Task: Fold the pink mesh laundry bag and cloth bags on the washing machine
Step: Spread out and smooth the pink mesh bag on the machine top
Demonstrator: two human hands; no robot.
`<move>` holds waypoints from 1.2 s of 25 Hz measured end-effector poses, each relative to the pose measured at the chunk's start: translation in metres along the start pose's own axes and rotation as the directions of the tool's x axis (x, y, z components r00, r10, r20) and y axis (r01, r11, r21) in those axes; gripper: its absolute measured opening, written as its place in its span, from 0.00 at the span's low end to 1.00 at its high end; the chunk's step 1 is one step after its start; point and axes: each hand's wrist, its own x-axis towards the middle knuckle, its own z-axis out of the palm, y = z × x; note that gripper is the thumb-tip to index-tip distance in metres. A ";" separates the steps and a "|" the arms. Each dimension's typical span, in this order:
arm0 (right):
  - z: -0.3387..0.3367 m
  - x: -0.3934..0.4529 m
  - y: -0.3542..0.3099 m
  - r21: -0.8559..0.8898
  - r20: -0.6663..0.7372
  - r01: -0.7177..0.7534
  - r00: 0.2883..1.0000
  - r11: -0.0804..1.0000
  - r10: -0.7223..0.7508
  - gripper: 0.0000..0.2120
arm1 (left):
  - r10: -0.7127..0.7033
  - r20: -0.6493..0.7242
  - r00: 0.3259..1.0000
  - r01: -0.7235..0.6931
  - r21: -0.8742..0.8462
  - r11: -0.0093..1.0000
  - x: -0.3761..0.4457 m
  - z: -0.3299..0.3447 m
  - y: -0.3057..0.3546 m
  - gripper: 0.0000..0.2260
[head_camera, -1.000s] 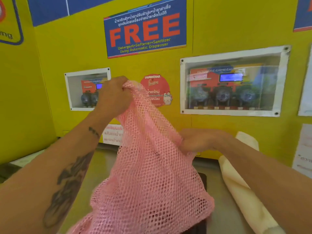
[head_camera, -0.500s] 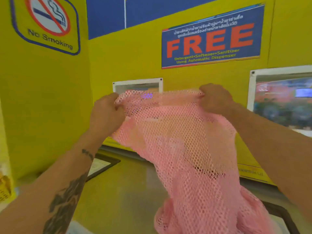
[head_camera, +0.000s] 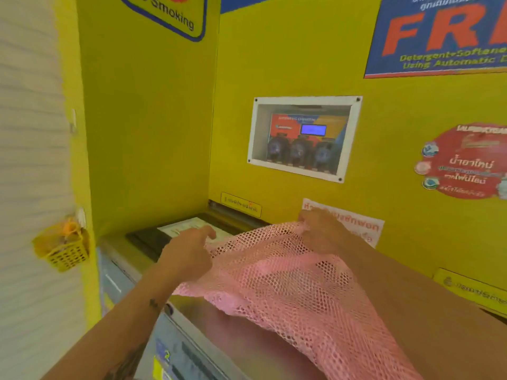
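Note:
The pink mesh laundry bag (head_camera: 279, 286) lies spread low over the top of the washing machine (head_camera: 142, 264), stretching from the far edge toward the lower right. My left hand (head_camera: 189, 253) pinches its near-left top corner. My right hand (head_camera: 321, 231) holds the far-right top corner close to the yellow wall. Both corners are down near the machine top. The bag's lower part runs out of view at the bottom right. No cloth bags are in view.
A yellow wall (head_camera: 274, 64) rises right behind the machine, with a white-framed dispenser window (head_camera: 301, 138) and stickers. A yellow side panel (head_camera: 148, 119) closes the left. A small yellow basket (head_camera: 63, 248) hangs on the white wall at left.
Both hands have brought the bag's top edge down from chest height to the machine top. The view has swung left and down.

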 end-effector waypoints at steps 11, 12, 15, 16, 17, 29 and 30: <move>-0.019 -0.024 0.025 -0.148 0.536 -0.149 0.819 0.978 0.206 0.23 | 0.329 0.071 0.942 -0.318 -0.137 0.938 -0.014 0.037 0.100 0.17; -0.026 -0.035 0.031 -0.213 0.587 -0.187 0.760 0.959 0.279 0.24 | 0.296 0.229 0.927 -0.252 -0.200 0.947 -0.012 0.046 0.109 0.22; -0.017 -0.063 0.048 -0.320 0.635 -0.192 0.683 0.928 0.361 0.25 | 0.149 0.573 0.806 -0.231 0.073 0.970 -0.004 0.074 0.110 0.34; -0.008 -0.070 0.052 -0.327 0.631 -0.182 0.689 0.927 0.358 0.24 | 0.118 0.590 0.799 -0.250 0.147 0.957 -0.002 0.081 0.106 0.35; 0.002 -0.075 0.055 -0.326 0.617 -0.168 0.708 0.930 0.344 0.24 | 0.117 0.572 0.812 -0.258 0.172 0.951 0.000 0.086 0.104 0.33; -0.009 -0.018 0.031 -0.069 0.123 -0.065 0.990 0.995 0.073 0.22 | 0.005 0.069 0.998 -0.036 0.451 0.892 0.033 0.063 0.071 0.16; -0.006 -0.025 0.032 -0.044 0.185 -0.057 0.981 0.997 0.065 0.21 | -0.015 0.068 0.998 -0.016 0.431 0.902 0.032 0.063 0.069 0.18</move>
